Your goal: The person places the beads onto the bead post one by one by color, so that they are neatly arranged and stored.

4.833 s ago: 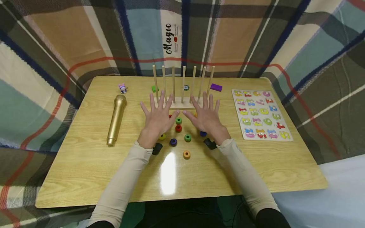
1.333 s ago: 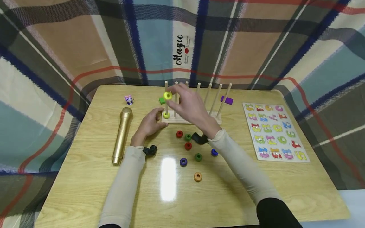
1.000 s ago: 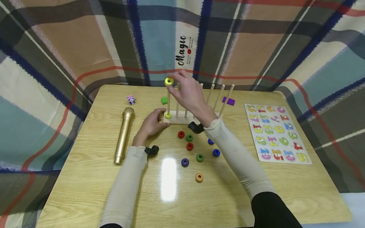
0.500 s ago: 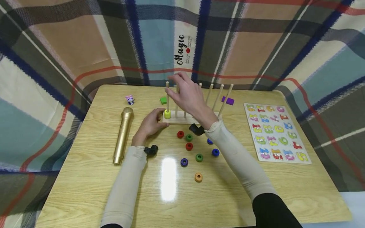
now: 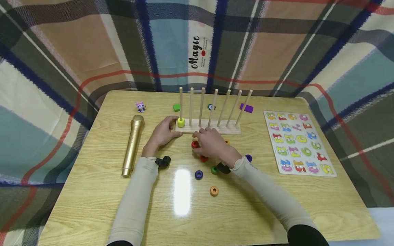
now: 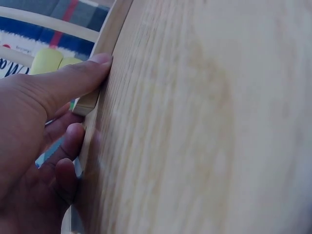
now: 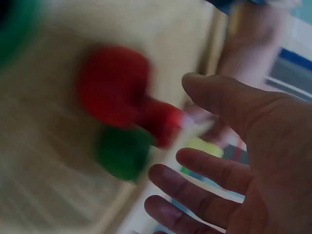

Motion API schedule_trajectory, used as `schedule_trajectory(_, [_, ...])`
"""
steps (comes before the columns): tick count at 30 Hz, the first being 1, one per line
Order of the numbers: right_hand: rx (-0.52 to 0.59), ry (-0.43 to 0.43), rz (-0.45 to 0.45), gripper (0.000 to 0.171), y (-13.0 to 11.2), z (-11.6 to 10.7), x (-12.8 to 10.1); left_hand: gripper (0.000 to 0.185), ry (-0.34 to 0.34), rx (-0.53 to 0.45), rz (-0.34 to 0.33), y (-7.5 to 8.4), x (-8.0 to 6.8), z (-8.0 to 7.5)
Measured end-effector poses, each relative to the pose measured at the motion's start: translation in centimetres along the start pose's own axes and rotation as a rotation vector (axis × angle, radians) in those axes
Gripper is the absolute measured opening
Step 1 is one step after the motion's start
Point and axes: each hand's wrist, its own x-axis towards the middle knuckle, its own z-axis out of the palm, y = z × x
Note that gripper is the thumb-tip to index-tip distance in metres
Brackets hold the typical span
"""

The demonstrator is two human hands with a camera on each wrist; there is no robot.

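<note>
A wooden rack (image 5: 215, 130) with several upright pegs stands mid-table. Yellow rings (image 5: 181, 122) sit stacked at the foot of its leftmost peg. My left hand (image 5: 162, 133) holds the rack's left end; in the left wrist view its thumb (image 6: 73, 83) presses the base (image 6: 91, 102) under the yellow rings (image 6: 48, 61). My right hand (image 5: 209, 145) hovers low over the loose rings, fingers spread and empty, touching or nearly touching a red ring (image 5: 195, 144). The right wrist view shows that hand (image 7: 173, 126) open above a red ring (image 7: 114, 85) and a green ring (image 7: 122, 151).
Loose rings lie near the front: red (image 5: 204, 158), green (image 5: 214, 169), purple (image 5: 198, 174), orange (image 5: 213, 190), blue (image 5: 248, 158). A gold microphone (image 5: 133, 145) lies left, a number puzzle board (image 5: 298, 142) right. A figurine (image 5: 141, 107), green block (image 5: 176, 107) and purple block (image 5: 247, 108) sit behind.
My right hand dropped a yellow ring onto the leftmost peg, where it slid to the base, then came down empty to the loose rings. The left hand stayed on the rack.
</note>
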Motion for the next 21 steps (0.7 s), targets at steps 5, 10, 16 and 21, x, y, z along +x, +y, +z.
schedule_trajectory(5, [0.01,-0.012,0.006,0.037,0.0,1.6,0.3,0.077,0.007,-0.001,-0.011,0.1,-0.1,0.0])
schedule_trajectory(10, [0.043,0.042,-0.015,0.031,0.0,1.5,0.2,0.076,0.01,-0.017,-0.013,0.1,-0.2,0.2])
schedule_trajectory(16, [0.177,0.255,-0.062,0.036,-0.3,-1.5,-0.3,0.076,0.003,-0.008,-0.005,0.1,-0.1,0.4])
schedule_trajectory(21, [0.281,0.533,-0.081,0.032,-0.1,-5.6,0.0,0.077,0.003,-0.006,-0.009,0.1,-0.1,0.3])
